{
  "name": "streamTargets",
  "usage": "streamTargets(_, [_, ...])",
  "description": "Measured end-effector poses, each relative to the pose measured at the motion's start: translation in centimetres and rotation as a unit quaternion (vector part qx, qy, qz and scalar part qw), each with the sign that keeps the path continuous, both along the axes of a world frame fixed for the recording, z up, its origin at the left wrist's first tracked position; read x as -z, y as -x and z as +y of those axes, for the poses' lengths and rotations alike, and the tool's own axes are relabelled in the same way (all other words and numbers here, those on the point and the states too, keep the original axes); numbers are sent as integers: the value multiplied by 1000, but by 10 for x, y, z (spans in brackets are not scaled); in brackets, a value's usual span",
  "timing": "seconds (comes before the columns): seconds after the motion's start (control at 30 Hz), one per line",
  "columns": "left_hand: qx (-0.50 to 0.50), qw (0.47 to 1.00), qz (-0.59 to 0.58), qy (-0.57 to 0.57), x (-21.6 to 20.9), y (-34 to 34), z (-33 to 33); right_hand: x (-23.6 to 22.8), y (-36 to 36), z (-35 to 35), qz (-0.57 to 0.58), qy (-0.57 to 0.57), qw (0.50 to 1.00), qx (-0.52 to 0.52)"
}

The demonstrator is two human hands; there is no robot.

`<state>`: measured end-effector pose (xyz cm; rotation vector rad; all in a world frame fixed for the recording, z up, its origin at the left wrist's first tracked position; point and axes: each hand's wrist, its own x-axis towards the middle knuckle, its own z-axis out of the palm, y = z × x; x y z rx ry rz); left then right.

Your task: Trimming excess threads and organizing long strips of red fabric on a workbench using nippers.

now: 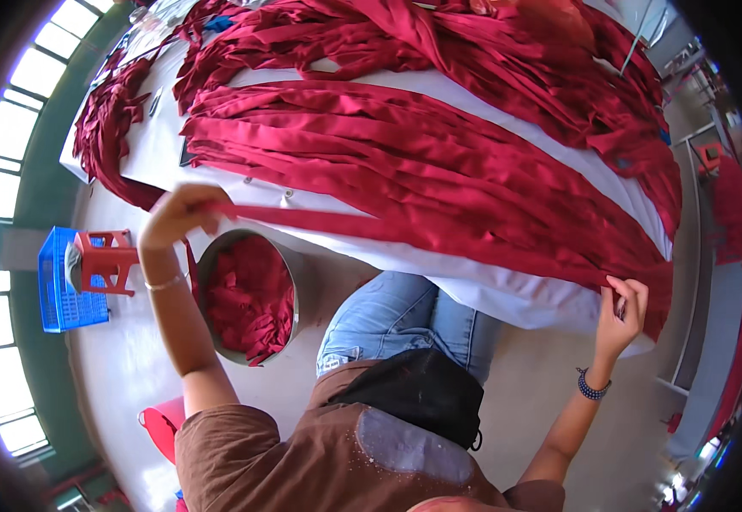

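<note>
Your L hand [190, 212] grips a red strip [320, 221] just off bench's [151, 152] near edge; your R hand [625, 309] pinches red cloth [439, 183] nr its near-R corner.

From the wearer's head, the left fisheye camera looked steeply down and ahead, close above the brown T-shirt [239, 452] at the near edge. It took in the left hand [185, 213] and right hand [627, 309], the bench [482, 297] beyond, and windows [14, 128] bowed along the left rim.
</note>
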<state>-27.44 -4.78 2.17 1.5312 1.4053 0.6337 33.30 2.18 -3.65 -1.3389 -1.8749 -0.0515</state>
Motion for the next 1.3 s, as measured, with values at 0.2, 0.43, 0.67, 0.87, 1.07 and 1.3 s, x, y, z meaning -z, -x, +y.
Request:
streamTargets(0.2, [-241,955,-1,-173,-10,62,51,-34,45,47,1,-141,990,28])
streamTargets(0.43, [-413,896,95,-132,30,116,115,-27,38,88,-102,19,994,27])
streamTargets(0.67, [-446,800,361,-173,83,172,100,-28,45,52,39,79,992,-92])
streamTargets(0.87, [-422,737,447,-280,20,8,148,-17,61,14,174,-17,984,-33])
streamTargets(1.07, [14,818,354,-453,9,-122,231,17,104,-6,215,15,976,-40])
streamTargets(1.3, [161,729,376,-549,13,-168,298,39,102,-7,209,-11,975,-77])
